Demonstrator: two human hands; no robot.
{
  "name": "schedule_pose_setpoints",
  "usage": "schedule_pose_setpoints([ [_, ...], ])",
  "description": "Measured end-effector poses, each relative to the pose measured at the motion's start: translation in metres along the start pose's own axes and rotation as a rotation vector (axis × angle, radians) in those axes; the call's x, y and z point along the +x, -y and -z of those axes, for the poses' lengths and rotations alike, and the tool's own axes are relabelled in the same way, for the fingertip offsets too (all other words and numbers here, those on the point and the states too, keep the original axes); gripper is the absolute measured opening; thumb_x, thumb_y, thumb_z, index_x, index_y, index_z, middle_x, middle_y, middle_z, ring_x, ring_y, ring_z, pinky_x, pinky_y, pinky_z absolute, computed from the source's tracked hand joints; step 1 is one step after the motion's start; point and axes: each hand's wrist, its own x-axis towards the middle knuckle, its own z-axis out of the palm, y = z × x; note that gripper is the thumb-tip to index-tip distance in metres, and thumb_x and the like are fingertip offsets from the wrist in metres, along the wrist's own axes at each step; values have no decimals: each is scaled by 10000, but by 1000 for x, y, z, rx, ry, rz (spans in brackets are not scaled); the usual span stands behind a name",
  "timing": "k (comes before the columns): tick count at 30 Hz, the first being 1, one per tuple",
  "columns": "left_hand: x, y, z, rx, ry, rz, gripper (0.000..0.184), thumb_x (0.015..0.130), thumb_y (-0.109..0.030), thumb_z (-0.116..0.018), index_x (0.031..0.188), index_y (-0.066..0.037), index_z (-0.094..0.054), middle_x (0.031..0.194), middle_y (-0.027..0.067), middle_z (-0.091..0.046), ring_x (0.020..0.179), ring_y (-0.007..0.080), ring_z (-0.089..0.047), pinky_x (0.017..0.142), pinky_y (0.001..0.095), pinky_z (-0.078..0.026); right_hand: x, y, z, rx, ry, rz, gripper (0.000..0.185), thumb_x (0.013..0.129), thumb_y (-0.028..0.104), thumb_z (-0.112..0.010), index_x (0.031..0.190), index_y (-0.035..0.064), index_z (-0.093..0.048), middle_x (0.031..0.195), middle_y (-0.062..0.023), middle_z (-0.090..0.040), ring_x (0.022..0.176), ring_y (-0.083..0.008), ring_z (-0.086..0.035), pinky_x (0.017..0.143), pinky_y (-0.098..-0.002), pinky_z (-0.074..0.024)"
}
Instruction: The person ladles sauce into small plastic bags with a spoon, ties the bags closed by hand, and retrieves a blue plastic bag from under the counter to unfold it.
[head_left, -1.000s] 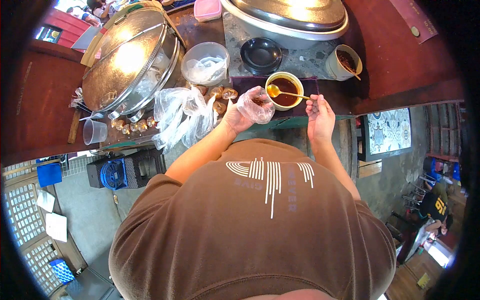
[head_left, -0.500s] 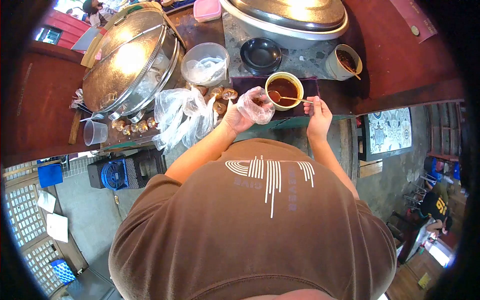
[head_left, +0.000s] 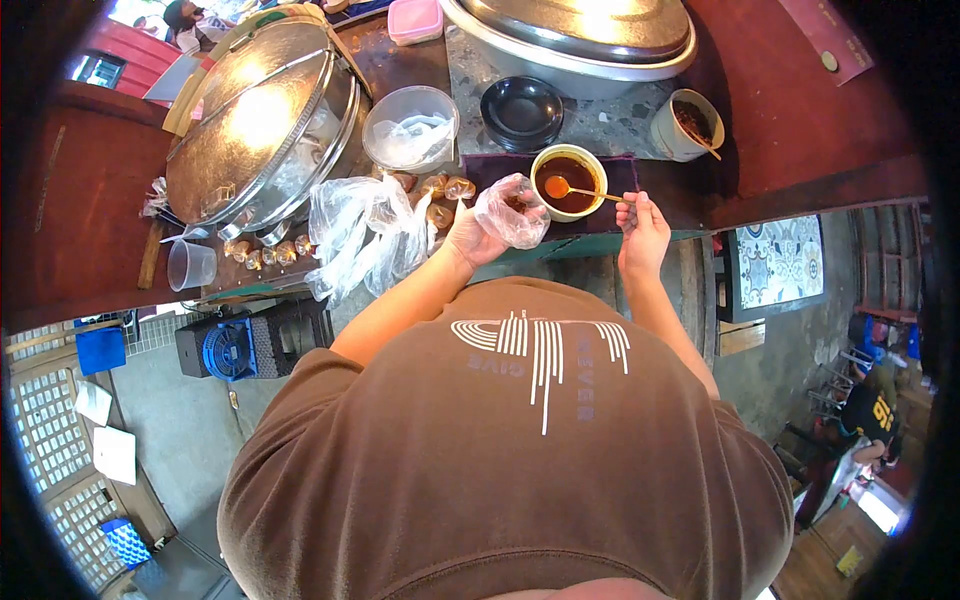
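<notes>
My left hand point(head_left: 478, 236) is closed round a clear plastic bag point(head_left: 512, 212) with some dark red-brown stuff inside. My right hand point(head_left: 643, 226) pinches the handle end of a golden spoon point(head_left: 588, 192). The spoon's bowl is over the dark red sauce in a pale round tub point(head_left: 568, 210), just right of the bag. Left of my left hand lie crumpled clear plastic bags point(head_left: 365, 235) and several small tied bags of brown sauce point(head_left: 459, 188).
Black plates point(head_left: 521, 112) are stacked behind the tub. A clear round container point(head_left: 410, 128) holds plastic. Large lidded pots point(head_left: 255, 120) stand left and at the back. A tub with dark flakes point(head_left: 688, 125) stands right. Other people are in the far background.
The spoon has dipped toward the bag side of the tub and then moved back right over the sauce, along with my right hand. My left hand and the bag have barely moved.
</notes>
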Motion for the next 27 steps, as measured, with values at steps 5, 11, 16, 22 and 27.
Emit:
schedule_pose_setpoints([
  [5, 1, 0, 2, 11, 14, -10, 342, 891, -289, -568, 1184, -115, -599, 1057, 139, -601, 1007, 354, -585, 964, 490, -450, -8, 11, -9, 4, 6, -6, 242, 937, 236, -559, 904, 7, -628, 752, -41, -628, 644, -95, -554, 606, -208, -445],
  [11, 0, 2, -1, 10, -49, -8, 334, 899, -266, -560, 1199, -121, -581, 1101, 165, -584, 1001, 349, -586, 958, 479, -454, -28, 27, -31, -15, 132, 47, 253, 953, 226, -531, 913, -3, -632, 761, -48, -630, 658, -95, -547, 613, -221, -440],
  [16, 1, 1, -2, -5, -54, 17, 331, 906, -267, -546, 1207, -128, -561, 1147, 167, -564, 1010, 325, -582, 952, 457, -461, -39, 26, -39, -167, 261, 213, 268, 973, 205, -488, 932, -11, -640, 776, -49, -634, 667, -90, -545, 636, -219, -443],
  [22, 0, 2, -5, 52, -31, -23, 343, 911, -293, -530, 1183, -85, -542, 1133, 148, -568, 1018, 302, -580, 953, 433, -462, -60, 52, -53, -398, 402, 489, 214, 962, 117, -487, 913, -47, -615, 822, -80, -628, 695, -102, -548, 661, -230, -454],
  [27, 2, 2, -5, 60, 28, -35, 362, 907, -319, -530, 1175, -76, -542, 1135, 134, -570, 1023, 285, -581, 960, 417, -458, -62, 59, -54, -499, 491, 692, 151, 930, 67, -526, 896, -39, -627, 800, -95, -629, 692, -131, -586, 640, -243, -484],
])
